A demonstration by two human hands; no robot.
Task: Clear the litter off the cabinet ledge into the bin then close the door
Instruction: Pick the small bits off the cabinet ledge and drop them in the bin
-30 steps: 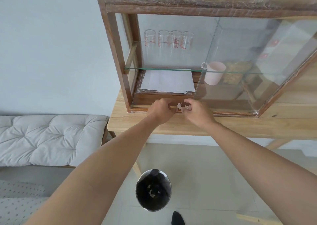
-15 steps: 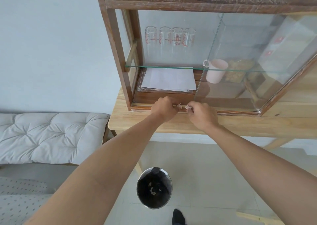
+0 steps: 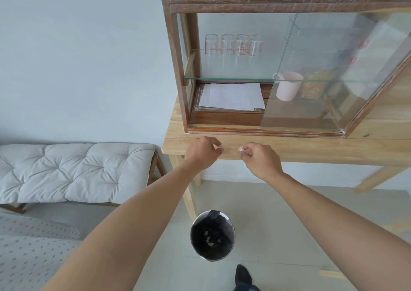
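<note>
My left hand (image 3: 203, 152) and my right hand (image 3: 260, 158) hover side by side over the front edge of the wooden table, just below the cabinet ledge (image 3: 262, 131). Each hand pinches small pale bits of litter (image 3: 240, 149) in its fingertips. The wooden cabinet's sliding glass door (image 3: 333, 73) covers the right half; the left half stands open. The round bin (image 3: 212, 235), lined with a black bag and holding a few scraps, stands on the floor straight below my hands.
Inside the cabinet are several glasses (image 3: 233, 46) on a glass shelf, a stack of papers (image 3: 231, 96) and a pink mug (image 3: 288, 86). A cushioned bench (image 3: 73, 170) stands to the left. The table (image 3: 311, 150) has legs near the bin. My dark foot (image 3: 243, 276) shows at the bottom.
Both hands have pulled back from the cabinet ledge toward me, carrying the pinched litter. They have drawn slightly apart. The view has shifted left and down.
</note>
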